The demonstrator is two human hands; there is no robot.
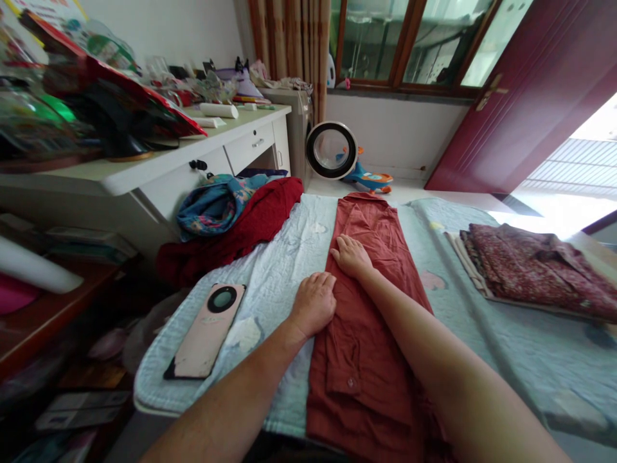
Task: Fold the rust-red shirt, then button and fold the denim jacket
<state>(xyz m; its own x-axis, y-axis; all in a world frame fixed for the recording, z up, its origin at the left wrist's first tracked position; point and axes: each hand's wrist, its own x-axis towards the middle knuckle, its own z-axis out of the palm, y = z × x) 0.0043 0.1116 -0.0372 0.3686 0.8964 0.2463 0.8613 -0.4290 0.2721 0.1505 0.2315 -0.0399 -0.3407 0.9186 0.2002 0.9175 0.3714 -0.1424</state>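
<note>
A rust-red long-sleeved shirt (371,302) lies folded lengthwise on the pale blue quilted bed cover (284,257). Its collar points away from me, and a buttoned cuff rests on top near my end. My left hand (315,303) is at the shirt's left edge, fingers bent and closed at the fabric; its thumb is mostly hidden. A little farther up, my right hand (353,256) rests on the shirt close to the same edge, palm down with its fingers stretched over the cloth.
A phone (207,331) lies face down at left. Behind it are a dark red garment (250,235) and a blue floral cloth (212,206). Folded patterned clothes (540,267) lie at right. A cluttered white desk (183,157) borders the left; a washer door (331,150) stands open beyond.
</note>
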